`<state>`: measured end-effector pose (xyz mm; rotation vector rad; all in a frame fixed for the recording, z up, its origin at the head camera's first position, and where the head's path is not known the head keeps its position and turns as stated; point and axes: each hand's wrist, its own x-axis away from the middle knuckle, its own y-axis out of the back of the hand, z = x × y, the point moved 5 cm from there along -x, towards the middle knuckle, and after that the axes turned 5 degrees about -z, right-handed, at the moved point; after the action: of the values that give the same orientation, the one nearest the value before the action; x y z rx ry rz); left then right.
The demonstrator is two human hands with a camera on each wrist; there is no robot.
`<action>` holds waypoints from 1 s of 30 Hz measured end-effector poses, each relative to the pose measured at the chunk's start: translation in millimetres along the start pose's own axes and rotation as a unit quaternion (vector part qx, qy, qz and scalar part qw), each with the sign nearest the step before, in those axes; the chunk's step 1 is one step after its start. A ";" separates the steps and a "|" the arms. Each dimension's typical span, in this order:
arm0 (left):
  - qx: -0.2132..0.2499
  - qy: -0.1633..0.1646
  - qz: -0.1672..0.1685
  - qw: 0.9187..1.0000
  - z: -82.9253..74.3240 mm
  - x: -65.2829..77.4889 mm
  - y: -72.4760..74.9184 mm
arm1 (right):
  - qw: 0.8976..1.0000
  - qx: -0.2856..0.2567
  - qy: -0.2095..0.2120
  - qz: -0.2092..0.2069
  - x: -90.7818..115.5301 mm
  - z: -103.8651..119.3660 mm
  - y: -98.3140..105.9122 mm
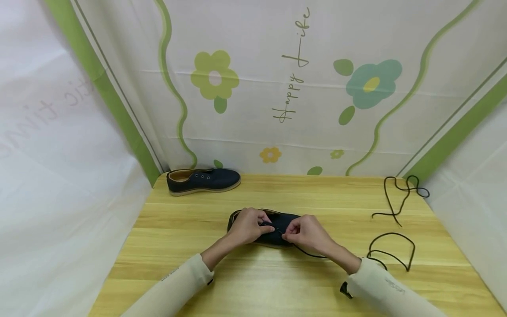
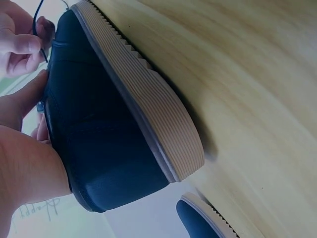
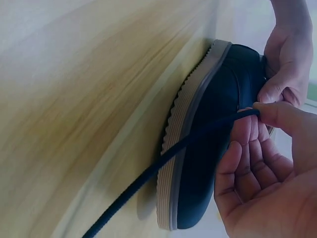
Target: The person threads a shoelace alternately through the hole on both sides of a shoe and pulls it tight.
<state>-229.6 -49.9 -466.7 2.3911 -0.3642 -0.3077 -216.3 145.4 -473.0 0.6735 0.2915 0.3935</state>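
Behind your work: a white printed curtain (image 1: 245,101), lettered "Happy Life". Before you: the wood-grain desk (image 1: 190,215). Near mid-desk, under your two hands, a navy shoe (image 1: 271,239), upright on its pale ribbed sole (image 2: 148,104), toe to your right. Second shoe (image 1: 215,179), similar, at the far left of the desk, toe also right, eyelets facing you. Your left hand (image 1: 248,225) at the first shoe's upper, thumb and fingers gripping it near the lacing flap. Your right hand (image 1: 310,233) over the shoe's front half, thumb and forefinger pinching a dark lace (image 3: 136,188), which trails down toward your right forearm. Past that forearm, a looped cord (image 1: 390,234); any join hidden. Farther back, right side: a loose spare lace (image 1: 394,214), bent in loops
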 end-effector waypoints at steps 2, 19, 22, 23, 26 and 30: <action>-0.002 -0.002 -0.001 1.000 -0.2 0.1 -0.1 | 1.000 -0.001 -0.001 -0.007 -0.5 0.6 -2.1; 0.002 -0.014 0.004 1.000 1.0 1.1 0.9 | 0.998 0.015 -0.019 -0.063 1.1 1.6 -13.5; 0.008 -0.021 0.006 1.000 1.0 1.6 1.0 | 0.997 0.011 -0.021 -0.073 0.8 2.8 -14.1; 0.009 -0.024 0.007 1.000 0.9 1.8 1.0 | 0.997 0.011 -0.021 -0.076 0.6 3.0 -14.1; 0.011 -0.033 0.007 0.999 0.4 2.1 1.0 | 0.996 0.013 -0.022 -0.085 0.3 3.2 -14.5; 0.008 -0.040 0.006 0.999 -0.5 2.4 1.4 | 0.994 0.022 -0.010 -0.102 -0.7 3.2 -13.9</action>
<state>-227.4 -51.5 -465.8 2.3959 -0.4188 -0.3986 -212.1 133.5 -479.6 0.6825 0.3478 0.1851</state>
